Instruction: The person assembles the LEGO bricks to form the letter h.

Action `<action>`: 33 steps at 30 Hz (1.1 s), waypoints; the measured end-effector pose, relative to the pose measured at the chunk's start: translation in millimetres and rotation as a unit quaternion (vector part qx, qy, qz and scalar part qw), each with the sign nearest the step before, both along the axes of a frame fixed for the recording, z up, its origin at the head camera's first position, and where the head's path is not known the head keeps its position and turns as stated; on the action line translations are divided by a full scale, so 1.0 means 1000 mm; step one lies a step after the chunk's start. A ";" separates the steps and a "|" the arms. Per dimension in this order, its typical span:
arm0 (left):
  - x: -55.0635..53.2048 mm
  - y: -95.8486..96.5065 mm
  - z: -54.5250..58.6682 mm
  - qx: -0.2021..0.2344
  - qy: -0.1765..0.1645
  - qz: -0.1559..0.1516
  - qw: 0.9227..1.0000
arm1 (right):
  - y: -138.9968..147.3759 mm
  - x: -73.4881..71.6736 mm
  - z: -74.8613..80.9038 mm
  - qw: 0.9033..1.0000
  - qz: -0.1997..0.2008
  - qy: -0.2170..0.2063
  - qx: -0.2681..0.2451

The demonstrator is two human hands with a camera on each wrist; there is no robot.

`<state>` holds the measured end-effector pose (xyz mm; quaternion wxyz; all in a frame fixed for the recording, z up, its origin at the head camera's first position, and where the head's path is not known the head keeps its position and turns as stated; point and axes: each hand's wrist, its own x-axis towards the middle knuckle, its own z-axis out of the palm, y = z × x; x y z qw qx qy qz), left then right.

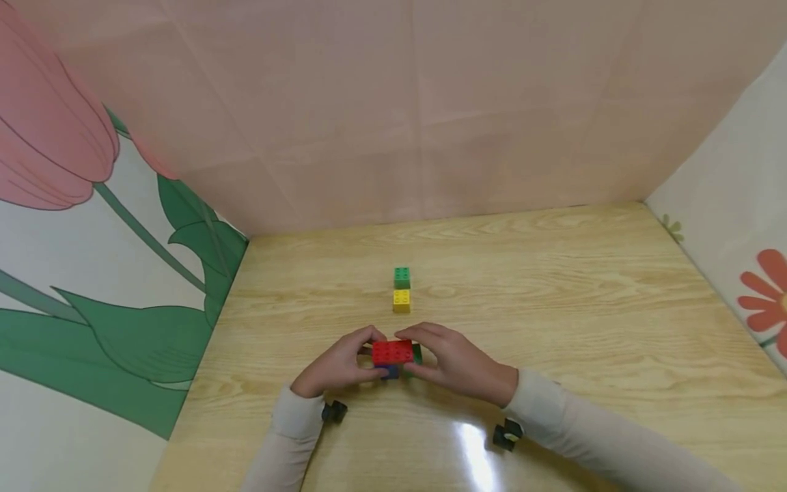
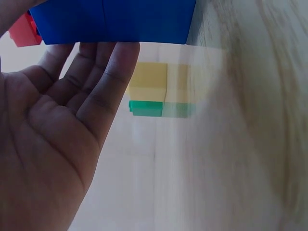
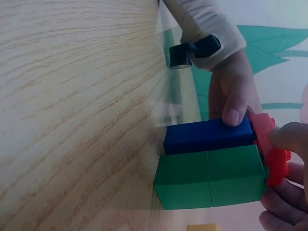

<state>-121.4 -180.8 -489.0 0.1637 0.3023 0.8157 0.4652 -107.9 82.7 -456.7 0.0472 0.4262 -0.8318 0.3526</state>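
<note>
A red toy building block (image 1: 392, 352) lies across the top of two side-by-side stacks in the head view. One is a blue block stack (image 3: 207, 138), the other a stack of two green blocks (image 3: 185, 182); both stand on the table. With its thumb on the near side and fingers behind, my left hand (image 1: 344, 362) pinches the blue stack near its top. My right hand (image 1: 458, 362) holds the red block from the other side, thumb in front and fingers curled behind. A few green studs show beside the red block in the right wrist view.
Farther back on the wooden table (image 1: 553, 287) stand a yellow block (image 1: 402, 301) and, just behind it, another green block (image 1: 402, 277). A pink-covered wall (image 1: 418, 116) closes the back; printed flower panels (image 1: 141, 328) flank the sides.
</note>
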 end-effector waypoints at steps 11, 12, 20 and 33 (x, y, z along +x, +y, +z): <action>0.000 0.001 -0.001 -0.002 0.013 -0.008 1.000 | -0.005 0.000 -0.001 1.000 0.001 0.006 -0.012; 0.000 0.001 -0.001 -0.001 0.014 -0.010 1.000 | -0.005 0.000 -0.001 1.000 0.001 0.006 -0.012; 0.000 0.001 -0.002 0.002 0.006 -0.010 1.000 | -0.005 -0.001 -0.001 1.000 0.006 0.000 -0.013; 0.000 0.000 -0.002 0.002 -0.003 0.000 1.000 | -0.008 -0.001 0.002 1.000 -0.005 -0.011 0.008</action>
